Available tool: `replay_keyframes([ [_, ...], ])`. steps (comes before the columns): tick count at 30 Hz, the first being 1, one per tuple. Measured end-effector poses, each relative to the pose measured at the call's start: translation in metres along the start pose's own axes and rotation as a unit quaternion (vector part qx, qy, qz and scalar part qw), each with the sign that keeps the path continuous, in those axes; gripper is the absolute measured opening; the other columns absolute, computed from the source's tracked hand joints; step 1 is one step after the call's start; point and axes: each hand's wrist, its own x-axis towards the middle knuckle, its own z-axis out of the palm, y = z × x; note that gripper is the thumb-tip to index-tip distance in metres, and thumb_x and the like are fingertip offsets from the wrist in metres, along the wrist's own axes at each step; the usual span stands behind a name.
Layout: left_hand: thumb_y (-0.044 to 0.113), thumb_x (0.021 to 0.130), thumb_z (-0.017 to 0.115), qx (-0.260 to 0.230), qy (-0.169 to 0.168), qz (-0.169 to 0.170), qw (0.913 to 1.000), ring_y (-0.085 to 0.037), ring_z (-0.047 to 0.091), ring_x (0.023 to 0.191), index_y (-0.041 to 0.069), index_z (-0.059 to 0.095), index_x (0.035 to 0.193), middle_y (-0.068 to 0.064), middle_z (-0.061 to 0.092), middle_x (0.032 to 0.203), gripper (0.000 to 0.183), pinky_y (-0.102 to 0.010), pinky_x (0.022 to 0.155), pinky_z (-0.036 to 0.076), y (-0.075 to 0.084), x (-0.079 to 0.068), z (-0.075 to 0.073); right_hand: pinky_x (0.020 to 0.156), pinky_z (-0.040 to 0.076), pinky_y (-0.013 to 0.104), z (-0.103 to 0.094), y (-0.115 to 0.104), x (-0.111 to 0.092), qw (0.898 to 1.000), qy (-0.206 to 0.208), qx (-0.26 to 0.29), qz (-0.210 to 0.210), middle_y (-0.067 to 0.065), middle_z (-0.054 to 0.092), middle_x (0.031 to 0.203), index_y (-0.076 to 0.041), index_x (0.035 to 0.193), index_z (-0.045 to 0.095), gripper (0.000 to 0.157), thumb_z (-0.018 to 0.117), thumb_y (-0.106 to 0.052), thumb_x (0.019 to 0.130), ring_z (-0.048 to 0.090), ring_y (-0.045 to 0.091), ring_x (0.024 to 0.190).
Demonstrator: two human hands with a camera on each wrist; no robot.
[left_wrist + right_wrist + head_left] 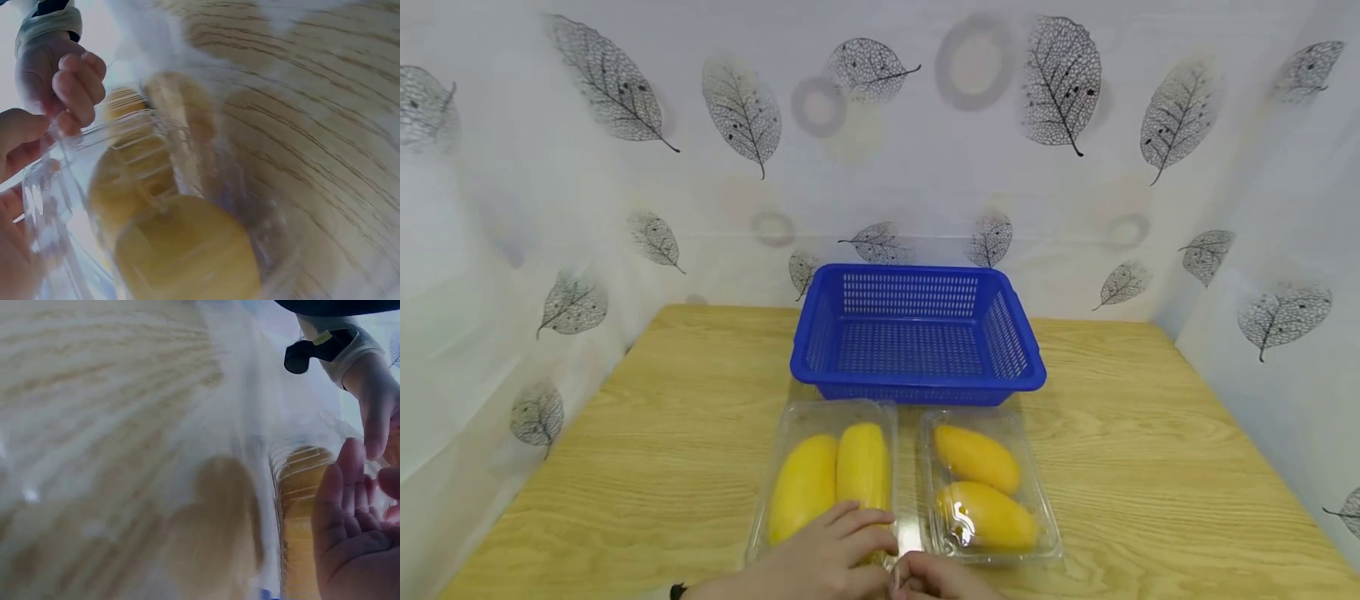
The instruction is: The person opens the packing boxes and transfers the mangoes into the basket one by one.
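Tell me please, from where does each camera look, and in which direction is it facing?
Head: on the head, facing forward and down at the blue basket, clear containers and table; left hand and right hand show at the bottom.
Left wrist: on that wrist, facing yellow fruit in clear plastic; left hand near, right hand beyond.
Right wrist: on that wrist, facing the blurred table and yellow fruit; right hand near, left hand beyond.
Shared: both wrist views show both hands.

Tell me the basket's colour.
The basket is deep blue; it shows best in the head view.
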Motion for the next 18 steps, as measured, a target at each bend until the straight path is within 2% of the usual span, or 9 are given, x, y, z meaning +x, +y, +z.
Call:
replay_keyframes([
  [3,0.026,0.085,0.045,-0.026,0.045,0.000,0.9986,-0.023,0.042,0.107,0.020,0.059,0.084,-0.001,0.050,0.105,0.015,-0.036,0.085,0.034,-0.001,0.001,-0.005,0.056,0.042,0.015,0.001,-0.008,-0.001,0.999,0.013,-0.037,-0.034,0.007,0.050,0.065,0.010,0.085,0.045,0.019,0.044,-0.008,0.087,0.047,-0.002,0.065],
  [7,0.025,0.085,0.048,-0.054,0.090,0.003,0.9945,-0.025,0.043,0.106,0.016,0.060,0.087,-0.002,0.052,0.102,0.015,-0.038,0.085,0.034,-0.002,0.001,-0.010,0.056,0.044,0.019,0.002,-0.019,-0.001,0.993,0.025,-0.100,-0.064,0.021,0.050,0.069,0.003,0.084,0.049,0.012,0.045,-0.008,0.087,0.047,-0.003,0.066],
  [10,0.024,0.085,0.049,-0.056,0.103,-0.007,0.9931,-0.024,0.045,0.105,0.016,0.060,0.088,0.000,0.053,0.100,0.015,-0.041,0.083,0.035,-0.001,0.001,-0.012,0.057,0.045,0.021,0.002,-0.026,-0.001,0.986,0.041,-0.142,-0.072,0.014,0.056,0.071,-0.002,0.086,0.051,0.008,0.047,-0.008,0.086,0.048,-0.003,0.068],
  [13,0.022,0.084,0.050,-0.064,0.117,-0.021,0.9908,-0.023,0.045,0.105,0.015,0.061,0.087,0.000,0.053,0.100,0.013,-0.043,0.083,0.035,0.000,0.003,-0.014,0.058,0.045,0.022,0.002,-0.032,-0.001,0.984,0.045,-0.155,-0.077,0.011,0.058,0.075,-0.003,0.088,0.053,0.009,0.046,-0.007,0.087,0.050,-0.001,0.070],
  [18,0.020,0.085,0.050,-0.090,0.138,-0.033,0.9858,-0.023,0.046,0.103,0.013,0.061,0.087,-0.001,0.053,0.099,0.013,-0.044,0.082,0.035,0.001,0.006,-0.020,0.061,0.046,0.023,0.003,-0.041,-0.001,0.989,0.042,-0.123,-0.064,0.002,0.059,0.078,-0.003,0.089,0.054,0.011,0.045,-0.008,0.087,0.052,0.000,0.073],
])
